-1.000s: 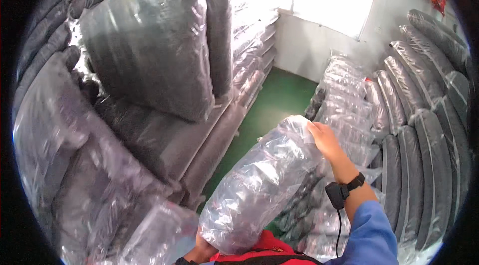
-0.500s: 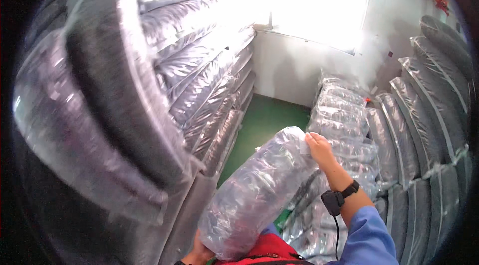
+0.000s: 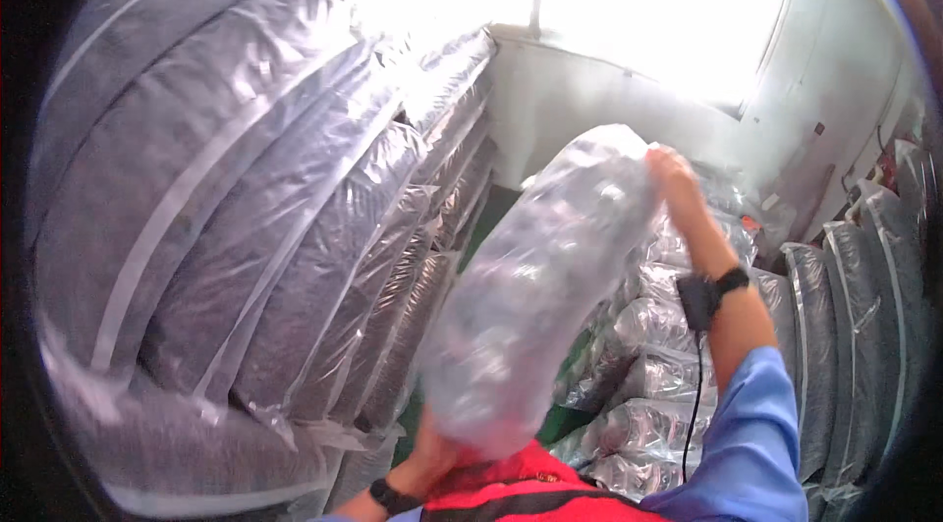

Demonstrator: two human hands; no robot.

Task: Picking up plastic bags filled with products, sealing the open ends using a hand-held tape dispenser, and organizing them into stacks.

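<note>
A long bundle wrapped in clear plastic (image 3: pixel 535 296) is held up at a slant in front of me, its contents blurred behind the shiny film. My right hand (image 3: pixel 678 190) is closed on its far upper end, by the corner of the wrap. Near my body, my left hand (image 3: pixel 434 455) supports the lower left end; its fingers are partly hidden under the plastic. Beyond and to the right of the held bundle lies a pile of similar clear plastic-wrapped bundles (image 3: pixel 653 380).
Tall stacks of grey rolls in clear plastic (image 3: pixel 265 218) rise close on my left. More wrapped grey rolls (image 3: pixel 855 326) line the right side. A bright window (image 3: pixel 648 11) is in the far white wall (image 3: pixel 565 95). Green floor (image 3: pixel 486 222) shows between stacks.
Both hands have lifted the bundle higher and farther forward, and its far end now covers part of the wall. The view has shifted, bringing the left stacks nearer.
</note>
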